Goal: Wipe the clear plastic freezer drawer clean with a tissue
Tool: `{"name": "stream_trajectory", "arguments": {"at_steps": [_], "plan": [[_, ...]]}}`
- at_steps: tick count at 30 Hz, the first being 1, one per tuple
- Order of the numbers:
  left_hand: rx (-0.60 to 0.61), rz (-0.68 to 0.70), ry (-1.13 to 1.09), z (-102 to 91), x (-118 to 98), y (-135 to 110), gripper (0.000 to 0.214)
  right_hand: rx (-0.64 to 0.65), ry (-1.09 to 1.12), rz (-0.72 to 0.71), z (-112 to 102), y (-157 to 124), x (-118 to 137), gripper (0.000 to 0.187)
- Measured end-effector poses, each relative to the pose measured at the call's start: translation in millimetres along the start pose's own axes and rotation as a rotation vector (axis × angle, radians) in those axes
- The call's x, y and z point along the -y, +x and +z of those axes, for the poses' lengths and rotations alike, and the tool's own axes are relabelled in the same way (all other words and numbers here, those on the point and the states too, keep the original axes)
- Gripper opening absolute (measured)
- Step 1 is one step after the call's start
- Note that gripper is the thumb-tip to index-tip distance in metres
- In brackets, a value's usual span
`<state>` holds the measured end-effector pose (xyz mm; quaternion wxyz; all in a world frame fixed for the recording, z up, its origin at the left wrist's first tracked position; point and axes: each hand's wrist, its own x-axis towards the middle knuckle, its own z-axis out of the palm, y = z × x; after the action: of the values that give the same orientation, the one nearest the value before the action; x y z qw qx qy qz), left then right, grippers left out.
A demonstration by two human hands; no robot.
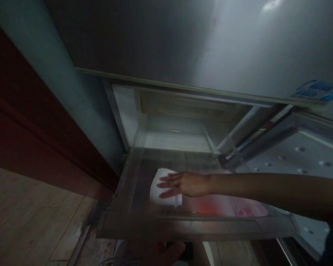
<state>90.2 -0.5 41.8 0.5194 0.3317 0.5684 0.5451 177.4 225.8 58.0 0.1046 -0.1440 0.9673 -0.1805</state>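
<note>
My right hand [192, 184] reaches in from the right over a pulled-out clear drawer [205, 226]. Its fingers lie across a white piece [158, 192] that looks like folded cloth or a soft packet; the thumb is out of sight. A ring shows on one finger. Beneath the forearm, pink and red packaging [211, 205] lies in the drawer's right part. My left hand [166, 253] is a dark smear at the drawer's front edge, low in the view, and its fingers cannot be made out.
Above the drawer is a white refrigerator compartment [177, 138] under a grey door [166, 40]. An open lower door [308, 159] stands at the right. To the left are a wall [80, 96] and reddish-brown wood [30, 129], with floor tiles [30, 214] below.
</note>
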Motion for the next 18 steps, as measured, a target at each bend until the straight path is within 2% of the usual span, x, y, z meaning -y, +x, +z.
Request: {"name": "stream_trajectory", "arguments": {"at_steps": [3,6,8,15,18], "plan": [[0.010,0.014,-0.013,1.3,-1,1,0.056,0.046,-0.027,-0.106,4,0,13,0.041],[-0.009,-0.002,-0.013,2.4,-2,2,0.060,0.092,-0.033,-0.125,-3,2,0,0.041],[-0.024,0.006,-0.009,2.8,-2,2,0.062,0.074,-0.009,-0.064,-12,3,-19,0.045],[0.009,0.016,0.006,0.1,0,1,0.055,-0.136,0.017,0.232,-48,13,-104,0.062],[-0.015,0.016,0.017,-1.5,3,-1,0.051,-0.191,0.007,0.307,-58,21,-135,0.066]]}}
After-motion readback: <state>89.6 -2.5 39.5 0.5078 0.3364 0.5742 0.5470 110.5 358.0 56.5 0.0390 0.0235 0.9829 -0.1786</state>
